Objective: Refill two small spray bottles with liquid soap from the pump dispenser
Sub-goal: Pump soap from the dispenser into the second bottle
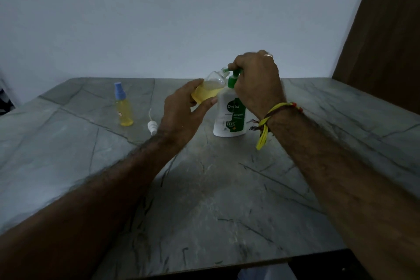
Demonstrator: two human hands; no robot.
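A white pump dispenser [230, 116] with a green pump head stands upright on the grey table [204, 200]. My right hand [256, 82] is closed over the pump head from above. My left hand [181, 116] holds an uncapped spray bottle [210, 88], tilted, its mouth up against the pump nozzle; yellow liquid fills its lower part. Its white spray cap [152, 126] with a dip tube lies on the table to the left. A second spray bottle [123, 107], yellow with a blue cap on, stands upright further left.
A pale wall runs behind the table. A brown panel [381, 29] stands at the far right. The table's near edge [250, 266] shows at the bottom, with dark floor beyond it.
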